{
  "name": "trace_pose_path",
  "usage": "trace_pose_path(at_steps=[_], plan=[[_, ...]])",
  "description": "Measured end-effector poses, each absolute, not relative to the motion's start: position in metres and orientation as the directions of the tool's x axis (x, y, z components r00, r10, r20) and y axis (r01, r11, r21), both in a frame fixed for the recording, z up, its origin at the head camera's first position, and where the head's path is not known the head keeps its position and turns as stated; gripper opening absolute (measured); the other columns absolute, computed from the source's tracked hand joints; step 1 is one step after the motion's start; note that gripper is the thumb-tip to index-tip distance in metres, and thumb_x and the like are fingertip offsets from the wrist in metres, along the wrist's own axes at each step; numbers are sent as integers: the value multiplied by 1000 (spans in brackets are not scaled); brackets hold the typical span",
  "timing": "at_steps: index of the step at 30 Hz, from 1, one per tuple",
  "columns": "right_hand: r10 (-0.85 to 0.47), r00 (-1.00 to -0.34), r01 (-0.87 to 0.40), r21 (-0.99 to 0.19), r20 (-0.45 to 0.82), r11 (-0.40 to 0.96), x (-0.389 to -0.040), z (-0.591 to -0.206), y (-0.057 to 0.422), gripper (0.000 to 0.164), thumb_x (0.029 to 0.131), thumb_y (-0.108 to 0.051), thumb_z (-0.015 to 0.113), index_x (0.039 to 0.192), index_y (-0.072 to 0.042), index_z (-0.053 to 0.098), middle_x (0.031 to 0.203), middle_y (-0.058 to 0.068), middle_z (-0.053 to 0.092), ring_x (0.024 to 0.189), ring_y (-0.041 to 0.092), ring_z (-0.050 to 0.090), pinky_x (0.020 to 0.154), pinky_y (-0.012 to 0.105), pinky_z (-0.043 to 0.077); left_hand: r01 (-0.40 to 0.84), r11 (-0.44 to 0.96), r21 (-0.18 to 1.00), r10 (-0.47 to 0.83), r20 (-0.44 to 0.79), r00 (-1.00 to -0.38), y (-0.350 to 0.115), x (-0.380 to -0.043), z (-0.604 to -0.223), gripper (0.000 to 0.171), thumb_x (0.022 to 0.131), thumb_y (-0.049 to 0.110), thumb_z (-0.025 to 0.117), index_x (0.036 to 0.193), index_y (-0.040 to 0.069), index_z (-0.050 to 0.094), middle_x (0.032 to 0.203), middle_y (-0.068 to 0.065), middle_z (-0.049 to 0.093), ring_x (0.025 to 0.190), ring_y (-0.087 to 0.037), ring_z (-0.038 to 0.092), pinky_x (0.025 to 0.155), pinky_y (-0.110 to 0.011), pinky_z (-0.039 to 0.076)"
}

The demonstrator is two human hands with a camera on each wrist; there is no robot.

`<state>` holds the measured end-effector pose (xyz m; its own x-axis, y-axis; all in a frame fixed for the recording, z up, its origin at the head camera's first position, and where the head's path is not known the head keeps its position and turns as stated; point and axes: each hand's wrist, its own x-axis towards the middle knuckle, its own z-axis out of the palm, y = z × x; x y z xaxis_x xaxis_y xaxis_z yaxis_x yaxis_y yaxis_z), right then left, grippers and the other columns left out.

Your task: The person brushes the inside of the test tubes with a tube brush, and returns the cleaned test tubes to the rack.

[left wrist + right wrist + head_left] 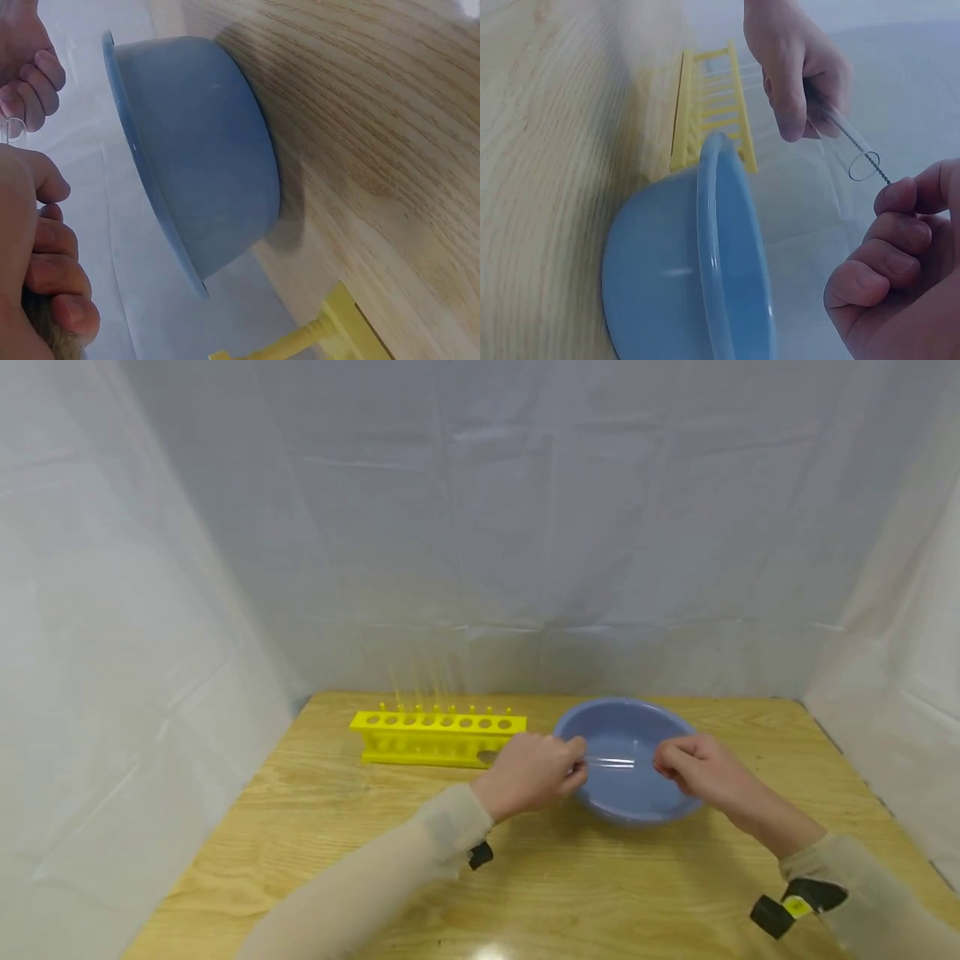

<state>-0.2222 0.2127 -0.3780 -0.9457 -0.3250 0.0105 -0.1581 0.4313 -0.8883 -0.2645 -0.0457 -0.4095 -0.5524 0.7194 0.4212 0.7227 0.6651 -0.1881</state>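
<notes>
Glass tube (843, 154) between left hand (531, 771) and right hand (703, 768)
Left curls round it, mouth toward three o'clock in head view; right, just beyond, pinches twisted wire (883, 175).

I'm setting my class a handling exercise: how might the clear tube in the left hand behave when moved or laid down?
The clear tube looks thin at its open rim, so it may be fragile. Its smooth, glossy wall suggests it could be slippery. Being round, it would probably roll if laid on the table.
</notes>
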Motion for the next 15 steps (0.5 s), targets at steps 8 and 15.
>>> trace_pose_path(at_steps=[8, 15], plan=[[-362, -930, -237, -851, 59, 468, -219, -376, 218, 38, 104, -12, 43, 68, -1, 42, 60, -2, 31, 53, 10, 28, 51, 30, 31, 748, 645, -157, 731, 412, -544, -45, -264, -409, 15, 96, 28, 56, 83, 21, 53, 59, 10, 43, 46, -6, 38, 41, -23, 29], [-369, -927, -253, -842, 70, 476, -218, -376, 224, 38, 104, -9, 41, 67, -2, 40, 59, -4, 30, 52, 9, 25, 50, 30, 30, 762, 630, -148, 741, 410, -532, -44, -265, -408, 15, 97, 27, 55, 84, 21, 51, 59, 10, 43, 47, -7, 40, 43, -23, 30]])
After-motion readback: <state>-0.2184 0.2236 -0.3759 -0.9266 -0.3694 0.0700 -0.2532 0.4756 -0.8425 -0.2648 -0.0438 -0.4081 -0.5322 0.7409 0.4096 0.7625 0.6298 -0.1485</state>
